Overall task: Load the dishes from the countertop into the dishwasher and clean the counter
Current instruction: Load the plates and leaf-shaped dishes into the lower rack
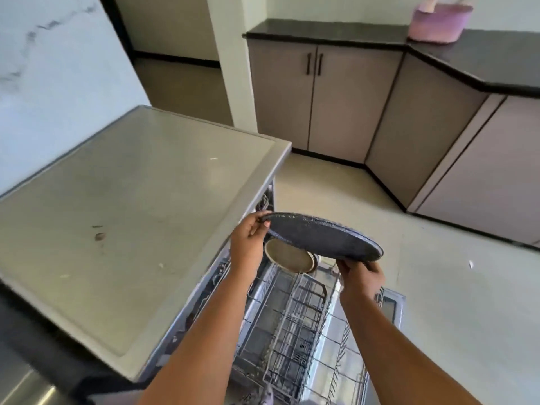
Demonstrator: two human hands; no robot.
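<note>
Left hand [248, 244]: grip pinches the rim of the plate [321, 236] at its 9 o'clock edge, thumb on top, fingers curled beneath. Right hand [361, 276]: grip holds the same plate from below at its 4 o'clock edge, fingers curled under the rim.

The plate is dark and speckled, held nearly flat with a slight tilt, in the air above the open dishwasher [271, 331]. Directly under the plate, a pale bowl [289, 255] sits tilted at the far end of the rack [301, 323]. The rack is pulled out over the lowered door; most of its wire rows carry nothing that can be made out.

At 9 o'clock from the hands, the grey surface [131, 214] over the dishwasher shows a few small stains and crumbs. At 12 to 2 o'clock, well apart, cabinets [336, 97] stand under a black counter [496, 57]. A pink container [438, 23] rests on that counter at 1 o'clock.
</note>
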